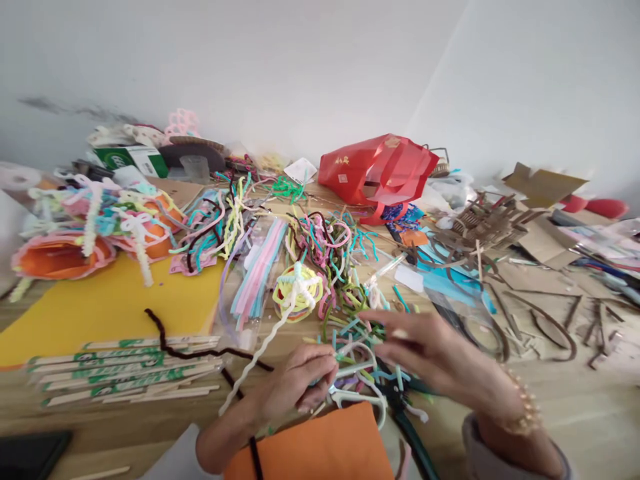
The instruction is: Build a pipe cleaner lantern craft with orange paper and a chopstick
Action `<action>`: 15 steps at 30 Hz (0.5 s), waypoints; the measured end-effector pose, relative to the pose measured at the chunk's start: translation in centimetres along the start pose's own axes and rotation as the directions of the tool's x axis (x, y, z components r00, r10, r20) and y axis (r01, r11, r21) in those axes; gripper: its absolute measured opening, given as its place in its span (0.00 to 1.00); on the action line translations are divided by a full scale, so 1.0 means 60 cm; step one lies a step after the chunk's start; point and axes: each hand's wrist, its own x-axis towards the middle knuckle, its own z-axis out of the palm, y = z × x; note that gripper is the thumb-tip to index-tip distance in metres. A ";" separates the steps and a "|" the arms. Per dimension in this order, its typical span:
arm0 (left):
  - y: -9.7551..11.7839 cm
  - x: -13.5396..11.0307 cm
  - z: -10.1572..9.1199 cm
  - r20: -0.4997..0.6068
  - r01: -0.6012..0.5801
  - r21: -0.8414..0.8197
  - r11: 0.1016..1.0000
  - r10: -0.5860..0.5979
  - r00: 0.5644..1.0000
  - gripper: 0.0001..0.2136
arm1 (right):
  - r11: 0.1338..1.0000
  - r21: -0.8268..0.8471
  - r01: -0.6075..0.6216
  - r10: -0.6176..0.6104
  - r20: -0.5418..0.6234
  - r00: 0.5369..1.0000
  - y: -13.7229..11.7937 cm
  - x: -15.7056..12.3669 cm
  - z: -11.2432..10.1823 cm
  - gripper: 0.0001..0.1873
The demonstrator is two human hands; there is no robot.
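My left hand is closed, its fingertips pinched together beside loose pipe cleaner scraps. Whatever it may hold is too small to make out. To its right, my right hand hovers over the scraps, index finger stretched out to the left and fingers apart, nothing plainly in it. Beneath and between the hands lie scissors with pale handles and a dark green-handled tool. An orange sheet lies in front. Just beyond the left hand sits a yellow wound pipe cleaner piece with a long white tail.
Wrapped sticks and a yellow sheet lie left, with orange pipe-cleaner-trimmed pieces behind. A packet of pastel strips lies mid-table. A red bag stands by the wall. Brown strips and cardboard cover the right.
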 end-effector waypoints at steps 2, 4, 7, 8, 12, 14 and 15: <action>-0.002 -0.004 0.001 0.013 0.012 -0.031 0.999 -0.012 1.000 0.17 | 0.968 -0.233 0.095 -0.015 0.327 0.945 -0.014 0.006 0.034 0.07; -0.004 -0.006 0.002 0.036 0.012 -0.075 0.997 -0.009 0.999 0.17 | 0.897 -0.417 0.148 0.026 0.382 0.924 -0.018 0.010 0.052 0.08; -0.009 -0.004 0.002 0.065 -0.013 -0.124 0.992 0.022 0.998 0.17 | 0.838 -0.519 0.172 0.036 0.368 0.929 -0.015 0.009 0.050 0.10; -0.010 -0.002 0.001 0.070 -0.021 -0.129 0.991 0.031 0.997 0.17 | 0.834 -0.524 0.176 0.032 0.363 0.931 -0.012 0.007 0.044 0.11; -0.017 0.003 -0.004 0.051 -0.060 -0.094 0.994 0.065 0.997 0.18 | 0.784 -0.608 0.128 0.016 0.226 0.974 0.006 0.005 0.004 0.13; -0.019 0.006 -0.007 0.030 -0.085 -0.056 0.995 0.086 0.996 0.18 | 0.714 -0.697 0.072 0.004 0.107 0.994 0.020 0.007 -0.015 0.14; -0.020 0.007 -0.008 0.021 -0.094 -0.037 0.995 0.095 0.995 0.19 | 0.680 -0.732 0.036 0.002 0.051 0.999 0.027 0.008 -0.024 0.14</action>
